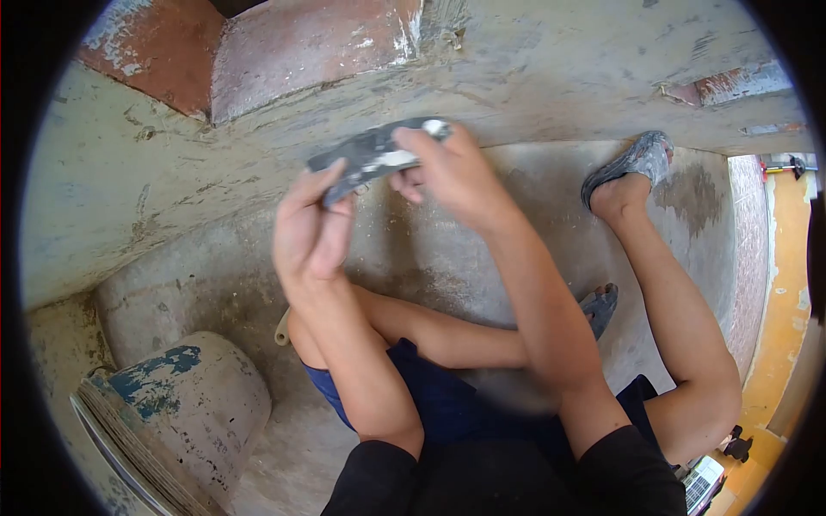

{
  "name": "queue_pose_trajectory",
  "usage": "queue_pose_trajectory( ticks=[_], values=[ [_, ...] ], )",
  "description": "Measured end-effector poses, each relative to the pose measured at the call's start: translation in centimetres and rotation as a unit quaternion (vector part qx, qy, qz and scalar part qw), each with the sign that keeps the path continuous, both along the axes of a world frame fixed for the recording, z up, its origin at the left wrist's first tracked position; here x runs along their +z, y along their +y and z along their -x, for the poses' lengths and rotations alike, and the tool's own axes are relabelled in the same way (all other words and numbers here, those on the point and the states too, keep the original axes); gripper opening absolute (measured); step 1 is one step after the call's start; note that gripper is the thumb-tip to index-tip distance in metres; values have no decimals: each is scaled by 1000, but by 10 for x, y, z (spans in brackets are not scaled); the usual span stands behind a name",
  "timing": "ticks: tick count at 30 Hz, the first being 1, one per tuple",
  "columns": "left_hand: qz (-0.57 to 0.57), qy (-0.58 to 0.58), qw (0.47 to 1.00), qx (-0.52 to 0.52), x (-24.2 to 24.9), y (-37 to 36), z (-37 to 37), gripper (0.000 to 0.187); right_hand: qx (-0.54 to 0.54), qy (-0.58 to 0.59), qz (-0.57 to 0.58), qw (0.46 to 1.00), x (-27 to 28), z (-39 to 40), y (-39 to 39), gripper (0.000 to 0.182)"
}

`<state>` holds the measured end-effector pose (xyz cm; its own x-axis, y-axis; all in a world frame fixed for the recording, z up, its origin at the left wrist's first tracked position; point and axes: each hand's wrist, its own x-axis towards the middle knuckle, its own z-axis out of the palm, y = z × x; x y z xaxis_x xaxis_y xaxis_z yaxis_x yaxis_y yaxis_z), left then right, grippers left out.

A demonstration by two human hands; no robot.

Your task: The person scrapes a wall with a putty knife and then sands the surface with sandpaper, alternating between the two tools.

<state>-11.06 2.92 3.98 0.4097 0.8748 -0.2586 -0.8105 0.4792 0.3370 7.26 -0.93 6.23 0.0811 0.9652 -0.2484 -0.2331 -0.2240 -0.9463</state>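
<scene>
A dark grey, flat strip-like piece point(366, 148) with white smears spans my two hands, slightly blurred, in front of the wall. My left hand point(314, 219) pinches its left end between thumb and fingers. At the right end, my right hand point(443, 168) grips it with the thumb laid along its face. A white patch point(436, 129) shows at that end beside my right fingers. I cannot tell exactly what kind of tool or piece this is.
A paint-stained bucket point(198, 404) lies tilted at lower left. The smeared pale wall point(551, 77) has reddish recesses point(310, 56). My bent legs and a grey-smeared slipper point(637, 159) occupy the concrete floor point(430, 245). A pale rounded end point(282, 328) pokes out by my left knee.
</scene>
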Motion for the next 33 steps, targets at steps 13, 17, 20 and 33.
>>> queue_pose_trajectory(
  ticks=[13,17,20,33],
  values=[
    [6,-128,987,-95,-11,0,-60,12,-121,-27,-2,992,1,-37,-16,21],
    [16,-46,999,8,-2,7,32,16,-18,-30,-8,999,8,38,9,24],
    [-11,-46,999,19,-4,8,32,20,-10,10,-14,1000,7,31,7,24],
    [-11,-125,988,-88,-9,0,-51,14,-123,8,-10,992,7,-25,-12,26]
  ],
)
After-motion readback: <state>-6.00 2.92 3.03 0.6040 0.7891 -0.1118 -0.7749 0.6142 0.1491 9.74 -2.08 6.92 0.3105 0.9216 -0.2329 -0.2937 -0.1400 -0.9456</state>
